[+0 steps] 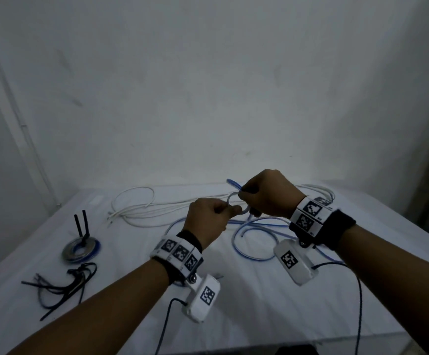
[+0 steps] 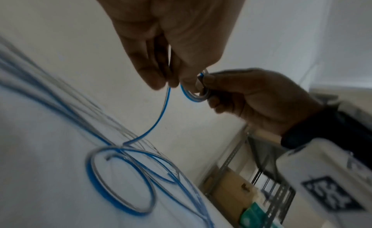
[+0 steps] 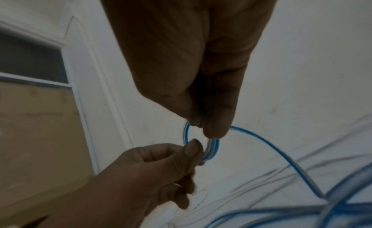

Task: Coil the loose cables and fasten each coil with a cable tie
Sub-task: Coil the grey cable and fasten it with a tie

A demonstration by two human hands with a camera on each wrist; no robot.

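A blue-and-white cable (image 1: pixel 254 239) sprawls in loose loops on the white table (image 1: pixel 259 303). One end is wound into a small coil (image 1: pixel 236 203) held above the table. My left hand (image 1: pixel 230 211) pinches the coil's near side between thumb and fingers. My right hand (image 1: pixel 246 194) pinches its far side, the cable's end sticking out behind. In the left wrist view the left hand (image 2: pixel 171 83) holds the coil (image 2: pixel 193 96) against the right hand (image 2: pixel 209 88). The right wrist view shows the right hand (image 3: pixel 207 129) above the coil (image 3: pixel 212 149) and the left hand (image 3: pixel 193 150).
A white cable (image 1: pixel 136 208) lies loose at the table's back left. A finished coil with a black tie (image 1: pixel 81 249) sits at the left, with several loose black cable ties (image 1: pixel 62 285) in front. A metal shelf with a cardboard box (image 2: pixel 231 183) stands beyond the table's right edge.
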